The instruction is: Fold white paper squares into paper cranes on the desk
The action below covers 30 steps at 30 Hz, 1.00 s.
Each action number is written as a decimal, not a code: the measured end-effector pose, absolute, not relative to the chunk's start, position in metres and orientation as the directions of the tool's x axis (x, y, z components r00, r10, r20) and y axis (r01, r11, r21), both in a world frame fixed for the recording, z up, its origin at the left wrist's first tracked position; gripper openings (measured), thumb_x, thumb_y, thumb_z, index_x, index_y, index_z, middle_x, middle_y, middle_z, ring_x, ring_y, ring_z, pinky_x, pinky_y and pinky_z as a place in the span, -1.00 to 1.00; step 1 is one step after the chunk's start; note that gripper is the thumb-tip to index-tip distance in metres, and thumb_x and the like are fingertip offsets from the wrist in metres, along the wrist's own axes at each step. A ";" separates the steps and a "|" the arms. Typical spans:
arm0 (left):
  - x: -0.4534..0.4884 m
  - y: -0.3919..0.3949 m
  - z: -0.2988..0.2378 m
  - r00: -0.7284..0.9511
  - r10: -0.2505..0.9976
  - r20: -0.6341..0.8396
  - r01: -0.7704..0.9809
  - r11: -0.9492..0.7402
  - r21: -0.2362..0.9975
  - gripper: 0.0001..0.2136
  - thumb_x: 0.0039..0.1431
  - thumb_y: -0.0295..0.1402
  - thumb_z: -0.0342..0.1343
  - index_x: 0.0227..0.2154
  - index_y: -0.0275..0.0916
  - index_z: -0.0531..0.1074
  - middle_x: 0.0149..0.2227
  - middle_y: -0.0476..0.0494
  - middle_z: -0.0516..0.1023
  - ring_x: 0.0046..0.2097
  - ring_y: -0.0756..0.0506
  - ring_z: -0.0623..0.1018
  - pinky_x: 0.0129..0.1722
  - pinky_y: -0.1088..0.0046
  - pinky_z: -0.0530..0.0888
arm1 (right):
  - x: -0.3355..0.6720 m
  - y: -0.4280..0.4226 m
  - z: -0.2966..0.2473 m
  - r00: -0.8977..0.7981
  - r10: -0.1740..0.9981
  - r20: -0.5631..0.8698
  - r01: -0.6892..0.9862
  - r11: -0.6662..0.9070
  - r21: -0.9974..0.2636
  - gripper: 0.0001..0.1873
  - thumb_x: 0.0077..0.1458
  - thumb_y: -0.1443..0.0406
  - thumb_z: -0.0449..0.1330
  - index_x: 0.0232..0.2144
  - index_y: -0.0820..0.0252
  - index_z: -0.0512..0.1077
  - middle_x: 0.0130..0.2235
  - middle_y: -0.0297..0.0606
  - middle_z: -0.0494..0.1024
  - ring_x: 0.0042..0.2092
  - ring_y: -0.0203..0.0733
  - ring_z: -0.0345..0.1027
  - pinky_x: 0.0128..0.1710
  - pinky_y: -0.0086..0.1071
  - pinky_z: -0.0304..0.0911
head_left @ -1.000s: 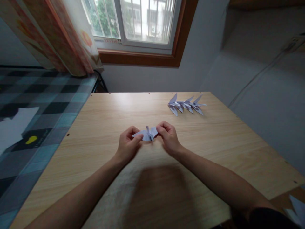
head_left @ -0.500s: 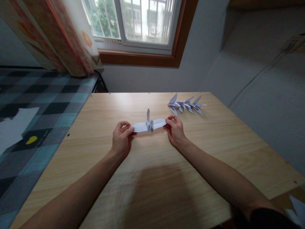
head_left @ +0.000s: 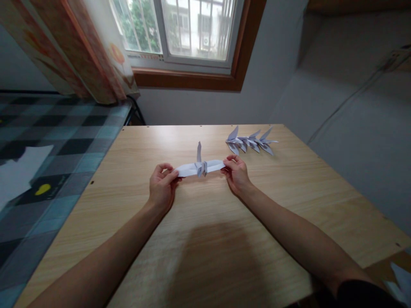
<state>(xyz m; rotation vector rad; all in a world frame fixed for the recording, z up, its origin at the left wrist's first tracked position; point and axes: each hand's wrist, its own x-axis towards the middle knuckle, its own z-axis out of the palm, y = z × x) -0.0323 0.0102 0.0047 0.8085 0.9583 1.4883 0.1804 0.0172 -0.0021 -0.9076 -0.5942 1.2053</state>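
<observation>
A white folded paper crane [head_left: 201, 166] is stretched out just above the wooden table [head_left: 205, 239], its neck sticking upward. My left hand [head_left: 162, 186] pinches the tip of its left wing. My right hand [head_left: 236, 173] pinches the tip of its right wing. Both wings are spread flat between the two hands.
A row of several finished paper cranes [head_left: 250, 141] lies at the table's far right. A bed with a checked cover [head_left: 48, 149] and a sheet of paper [head_left: 19, 171] stands along the left. Wall, curtain [head_left: 80, 51] and window [head_left: 183, 30] are behind. More white paper [head_left: 400, 278] shows at the bottom right corner.
My hands moved apart and away from me, pulling the crane's wings from a folded-up state to a flat spread. The neck now stands higher.
</observation>
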 end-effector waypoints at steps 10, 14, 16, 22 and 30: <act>-0.031 0.010 0.002 -0.162 0.987 0.011 -0.388 -0.073 0.919 -0.69 -0.21 -0.41 0.32 -0.39 -0.21 0.32 -0.58 0.10 0.50 -0.52 0.04 0.51 -0.48 0.60 0.39 | 0.200 0.035 -0.011 0.413 0.910 -0.041 -0.392 0.137 -0.910 -0.86 -0.20 0.39 0.33 -0.46 0.21 0.50 -0.53 -0.41 0.54 -0.54 -0.39 0.40 -0.57 -0.55 0.35; -0.031 0.008 0.004 -0.153 0.988 0.021 -0.359 -0.076 0.930 -0.72 -0.20 -0.39 0.31 -0.40 -0.22 0.34 -0.59 0.09 0.48 -0.51 0.02 0.51 -0.48 0.57 0.38 | 0.209 0.043 -0.015 0.422 0.900 -0.111 -0.534 0.148 -0.832 -0.80 -0.19 0.48 0.31 -0.41 0.20 0.50 -0.43 -0.34 0.60 -0.36 -0.30 0.55 -0.36 -0.47 0.51; -0.031 0.008 0.004 -0.148 0.989 0.024 -0.348 -0.075 0.935 -0.73 -0.20 -0.39 0.31 -0.42 -0.22 0.34 -0.59 0.08 0.47 -0.51 0.02 0.50 -0.49 0.56 0.38 | 0.214 0.046 -0.016 0.407 0.907 -0.110 -0.575 0.160 -0.802 -0.76 -0.15 0.48 0.30 -0.34 0.19 0.49 -0.37 -0.32 0.61 -0.27 -0.28 0.58 -0.27 -0.44 0.53; -0.031 0.008 0.002 -0.149 0.988 0.031 -0.346 -0.081 0.935 -0.74 -0.20 -0.38 0.31 -0.43 -0.23 0.36 -0.59 0.07 0.48 -0.51 0.02 0.50 -0.49 0.56 0.38 | 0.217 0.046 -0.015 0.326 0.942 -0.073 -0.569 0.134 -0.812 -0.59 -0.11 0.41 0.28 -0.13 0.07 0.43 -0.19 -0.38 0.56 -0.15 -0.29 0.56 -0.20 -0.41 0.50; -0.030 0.008 0.005 -0.147 0.988 0.057 -0.336 -0.104 0.936 -0.73 -0.24 -0.38 0.32 -0.44 -0.23 0.36 -0.60 0.08 0.46 -0.53 0.02 0.49 -0.53 0.58 0.36 | 0.216 0.044 -0.016 0.476 0.879 0.024 -0.417 0.249 -0.874 -0.32 -0.14 0.20 0.33 0.10 -0.11 0.33 0.31 -0.29 0.23 -0.05 -0.32 0.48 -0.16 -0.44 0.42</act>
